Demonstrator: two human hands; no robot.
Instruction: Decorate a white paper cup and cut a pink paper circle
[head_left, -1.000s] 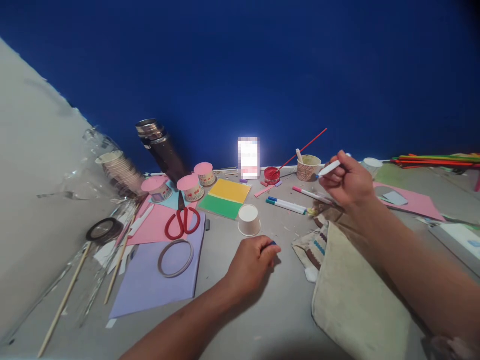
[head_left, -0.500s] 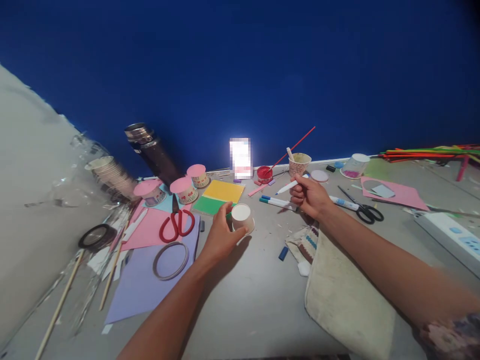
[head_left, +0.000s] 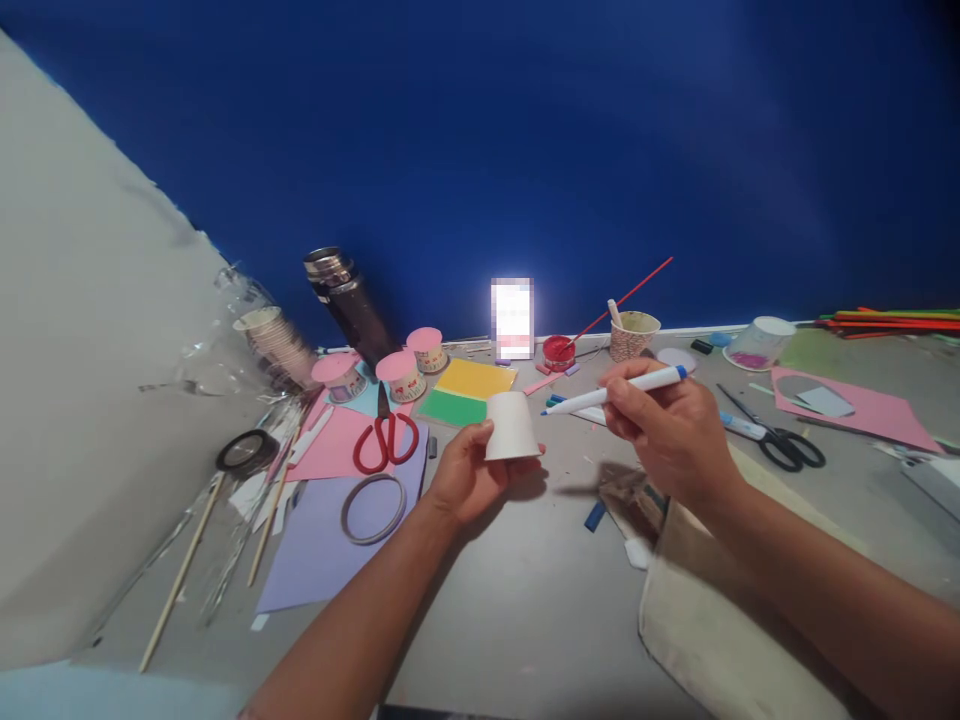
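A plain white paper cup [head_left: 512, 425], turned upside down, is gripped by my left hand [head_left: 472, 470], thumb on its near side and fingers beneath the rim. My right hand [head_left: 671, 430] pinches a white felt-tip marker [head_left: 589, 400] with a blue end. Its uncapped blue tip points left toward the cup, with a small gap between them. Other markers [head_left: 589, 412] lie on the table behind this one. A dark blue marker cap [head_left: 595, 516] rests below my right hand.
At left are red-handled scissors [head_left: 386, 440], a tape roll [head_left: 373, 508], pink-topped cups [head_left: 401, 377] and a dark flask [head_left: 352, 310]. A red paint pot [head_left: 559, 352] and a patterned cup [head_left: 634, 338] stand behind. Black scissors [head_left: 791, 450] and a cloth [head_left: 720, 610] lie right.
My left hand has lifted the cup off the table and tilted it. My right hand has raised the marker and brought it nearer the cup. The view has shifted left.
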